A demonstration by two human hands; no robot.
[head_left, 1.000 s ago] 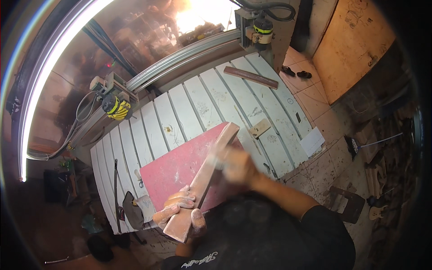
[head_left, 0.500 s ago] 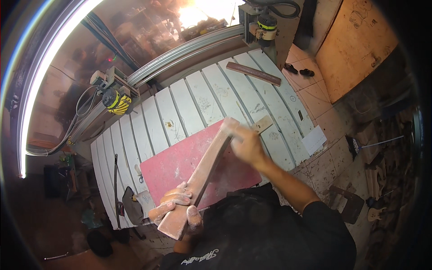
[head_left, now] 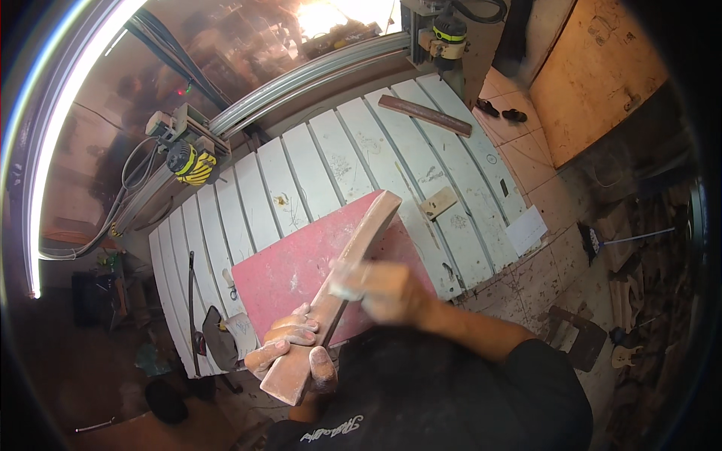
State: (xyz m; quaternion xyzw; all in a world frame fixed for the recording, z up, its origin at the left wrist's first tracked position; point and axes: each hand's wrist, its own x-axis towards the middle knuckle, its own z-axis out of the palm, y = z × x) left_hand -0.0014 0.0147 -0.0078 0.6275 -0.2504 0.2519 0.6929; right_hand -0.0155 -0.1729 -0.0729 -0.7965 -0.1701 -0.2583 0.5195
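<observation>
My left hand gripped the near end of a long wooden piece, fingers curled round it. It lay slanting across the red board at the bench's near edge. My right hand, blurred, closed on a small block against the wood.

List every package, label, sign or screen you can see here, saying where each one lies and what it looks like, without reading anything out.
White sheet of paper: flat on the tiled floor by the slatted table's right edge, rectangular, plain white.
Small label: on the white slatted table near its right edge, tiny dark rectangle.
No packages or screens show.
</observation>
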